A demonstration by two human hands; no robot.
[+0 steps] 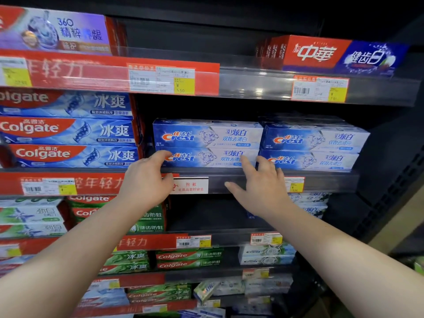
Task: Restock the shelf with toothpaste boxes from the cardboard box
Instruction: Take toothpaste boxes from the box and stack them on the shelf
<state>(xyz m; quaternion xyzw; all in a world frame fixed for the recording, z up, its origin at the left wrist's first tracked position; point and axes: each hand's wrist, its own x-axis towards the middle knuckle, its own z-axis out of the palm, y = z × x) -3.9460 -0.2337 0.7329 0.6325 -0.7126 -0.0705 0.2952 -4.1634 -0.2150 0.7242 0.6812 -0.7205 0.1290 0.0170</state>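
My left hand (146, 175), loosely curled (grip uncertain), and right hand (261, 184), fingers spread straight, bracket the ends of the lower blue-and-white cardboard toothpaste box (206, 158), lying lengthwise along the dark shelf (330, 180)'s front edge, equally near both.

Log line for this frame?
left hand: fingers on lower Crest box, left end | right hand: open, fingertips at right end | placement: on shelf, beneath upper Crest box
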